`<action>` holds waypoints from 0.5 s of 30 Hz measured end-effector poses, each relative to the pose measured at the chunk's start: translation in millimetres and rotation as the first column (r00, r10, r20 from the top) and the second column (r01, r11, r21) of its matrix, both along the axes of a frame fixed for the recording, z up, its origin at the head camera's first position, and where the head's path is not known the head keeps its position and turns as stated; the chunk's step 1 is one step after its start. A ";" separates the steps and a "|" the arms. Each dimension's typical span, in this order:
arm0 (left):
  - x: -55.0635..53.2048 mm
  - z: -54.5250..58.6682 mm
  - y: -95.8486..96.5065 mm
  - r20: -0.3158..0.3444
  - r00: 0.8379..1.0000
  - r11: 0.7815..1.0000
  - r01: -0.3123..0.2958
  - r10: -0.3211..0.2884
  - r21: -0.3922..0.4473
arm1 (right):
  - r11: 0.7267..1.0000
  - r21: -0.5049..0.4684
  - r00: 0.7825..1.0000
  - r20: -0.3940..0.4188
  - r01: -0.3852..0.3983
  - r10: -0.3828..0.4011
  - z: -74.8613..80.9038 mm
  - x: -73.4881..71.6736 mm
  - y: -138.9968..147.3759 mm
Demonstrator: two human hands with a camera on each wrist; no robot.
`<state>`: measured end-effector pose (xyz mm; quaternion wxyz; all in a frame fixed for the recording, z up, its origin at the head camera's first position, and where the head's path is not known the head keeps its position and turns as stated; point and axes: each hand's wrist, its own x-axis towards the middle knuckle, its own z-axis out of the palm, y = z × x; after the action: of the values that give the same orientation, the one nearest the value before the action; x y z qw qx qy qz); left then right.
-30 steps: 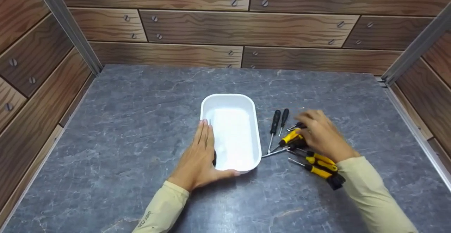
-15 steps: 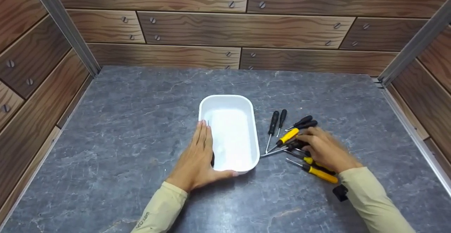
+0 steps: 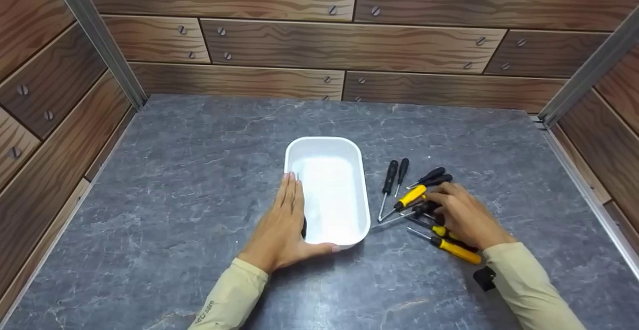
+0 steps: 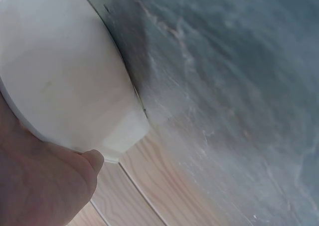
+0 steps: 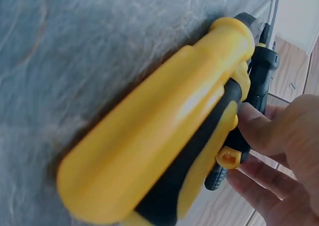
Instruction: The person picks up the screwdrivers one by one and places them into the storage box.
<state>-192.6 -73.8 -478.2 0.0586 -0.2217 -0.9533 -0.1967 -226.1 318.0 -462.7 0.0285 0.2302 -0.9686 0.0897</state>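
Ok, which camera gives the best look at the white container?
The head view: there the white container shows inside and rim, partly covered by the left hand. The left wrist view has only its outside, cut off by the frame; the right wrist view, just a pale patch top right, possibly the container.

Our left hand (image 3: pixel 279 230) held flat, fingers (image 3: pixel 291 192) straight and close together, thumb (image 3: pixel 318 249) out to the side, our right hand (image 3: pixel 465 215) tipped down, its fingers bent, both arms (image 3: pixel 232 292) reaching forward.

left sleeve (image 3: pixel 237 290): dark lettering (image 3: pixel 205 311), ends "sam"; first part unclear.
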 end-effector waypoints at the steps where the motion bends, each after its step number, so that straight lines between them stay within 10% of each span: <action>1: 0.2 -0.1 -0.1 0.000 1.000 1.000 -0.002 0.002 0.001 | 1.000 -0.003 1.000 0.002 0.005 -0.005 0.9 0.6 0.8; 15: 0.4 0.5 0.7 0.010 1.000 1.000 -0.006 0.006 -0.013 | 0.969 -0.249 0.996 -0.086 -0.002 -0.021 17.2 6.2 -0.7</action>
<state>-192.2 -73.1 -477.7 0.0530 -0.2184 -0.9554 -0.1916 -219.9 317.4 -445.4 0.1002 0.2239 -0.9486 0.1999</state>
